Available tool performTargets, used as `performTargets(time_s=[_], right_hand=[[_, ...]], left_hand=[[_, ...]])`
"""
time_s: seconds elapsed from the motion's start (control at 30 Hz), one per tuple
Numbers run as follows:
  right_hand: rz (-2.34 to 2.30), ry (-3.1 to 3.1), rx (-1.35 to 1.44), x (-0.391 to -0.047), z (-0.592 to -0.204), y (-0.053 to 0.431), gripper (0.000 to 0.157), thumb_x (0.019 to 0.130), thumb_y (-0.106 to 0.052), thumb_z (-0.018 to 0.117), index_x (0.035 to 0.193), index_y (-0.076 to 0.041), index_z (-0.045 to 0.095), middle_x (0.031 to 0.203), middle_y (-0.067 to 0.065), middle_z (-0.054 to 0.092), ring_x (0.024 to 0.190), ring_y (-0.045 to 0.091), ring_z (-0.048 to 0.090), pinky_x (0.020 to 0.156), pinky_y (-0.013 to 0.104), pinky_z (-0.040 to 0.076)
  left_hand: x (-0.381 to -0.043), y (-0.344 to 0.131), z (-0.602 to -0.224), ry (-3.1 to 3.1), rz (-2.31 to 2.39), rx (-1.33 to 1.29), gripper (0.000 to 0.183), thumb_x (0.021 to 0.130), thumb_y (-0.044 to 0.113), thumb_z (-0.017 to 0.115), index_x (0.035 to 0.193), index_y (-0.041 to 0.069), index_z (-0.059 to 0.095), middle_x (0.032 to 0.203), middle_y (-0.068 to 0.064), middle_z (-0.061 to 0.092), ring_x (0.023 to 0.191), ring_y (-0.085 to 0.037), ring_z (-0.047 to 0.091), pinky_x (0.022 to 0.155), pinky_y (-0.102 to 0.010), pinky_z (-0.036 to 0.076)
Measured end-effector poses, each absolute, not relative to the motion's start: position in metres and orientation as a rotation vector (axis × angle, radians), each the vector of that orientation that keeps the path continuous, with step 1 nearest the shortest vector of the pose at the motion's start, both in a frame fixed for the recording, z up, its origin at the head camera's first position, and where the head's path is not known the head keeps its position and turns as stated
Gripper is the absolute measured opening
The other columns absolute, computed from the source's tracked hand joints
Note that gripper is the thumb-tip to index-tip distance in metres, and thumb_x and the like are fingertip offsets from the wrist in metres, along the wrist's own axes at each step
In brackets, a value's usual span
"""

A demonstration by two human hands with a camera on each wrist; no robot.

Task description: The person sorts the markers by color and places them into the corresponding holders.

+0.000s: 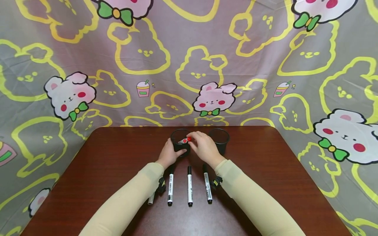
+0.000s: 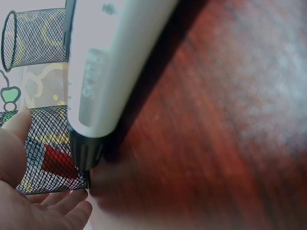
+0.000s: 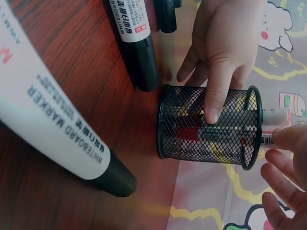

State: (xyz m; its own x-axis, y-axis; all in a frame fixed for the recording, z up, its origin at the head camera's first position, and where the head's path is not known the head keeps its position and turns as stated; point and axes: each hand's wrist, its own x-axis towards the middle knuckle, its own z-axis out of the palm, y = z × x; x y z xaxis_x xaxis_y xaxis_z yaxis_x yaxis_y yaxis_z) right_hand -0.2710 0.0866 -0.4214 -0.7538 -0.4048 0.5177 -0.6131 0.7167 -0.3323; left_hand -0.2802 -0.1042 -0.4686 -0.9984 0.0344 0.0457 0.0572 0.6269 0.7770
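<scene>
My left hand (image 1: 169, 152) grips a black mesh pen cup (image 3: 211, 148), with its thumb across the near side. Inside the cup stand two red whiteboard markers, one with its red end (image 1: 184, 141) against the rim and the other with its red end (image 1: 189, 139) between my right thumb and index finger. My right hand (image 1: 203, 146) pinches that second marker at the cup's mouth, its other fingers loosely bent. Through the mesh, a red cap (image 2: 58, 160) shows low in the cup in the left wrist view.
A second black mesh cup (image 1: 222, 144) stands just right, partly behind my right hand. Nearer on the brown table (image 1: 251, 157) lie black-capped whiteboard markers: a left one (image 1: 171, 186), a middle one (image 1: 190, 186) and a right one (image 1: 207, 186). Another marker (image 1: 151, 198) is mostly hidden under my left forearm.
</scene>
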Motion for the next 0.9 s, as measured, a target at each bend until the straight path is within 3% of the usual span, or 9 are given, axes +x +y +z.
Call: performTargets(time_s=[0.9], right_hand=[[0.743,-2.436,0.75,-0.258,-0.405,0.112,0.031,0.092,-0.017,0.079,0.121,-0.012,0.07,0.112,0.005,0.067,0.094,0.021,0.071,0.085,0.039,0.059]], left_hand=[[-0.281,-0.105,-0.468,-2.83,-1.348,-0.066,0.087,0.09,0.034,0.082,0.15,-0.007,0.034,0.142,-0.026,0.053,0.132,-0.039,0.056,0.111,-0.053,0.045]])
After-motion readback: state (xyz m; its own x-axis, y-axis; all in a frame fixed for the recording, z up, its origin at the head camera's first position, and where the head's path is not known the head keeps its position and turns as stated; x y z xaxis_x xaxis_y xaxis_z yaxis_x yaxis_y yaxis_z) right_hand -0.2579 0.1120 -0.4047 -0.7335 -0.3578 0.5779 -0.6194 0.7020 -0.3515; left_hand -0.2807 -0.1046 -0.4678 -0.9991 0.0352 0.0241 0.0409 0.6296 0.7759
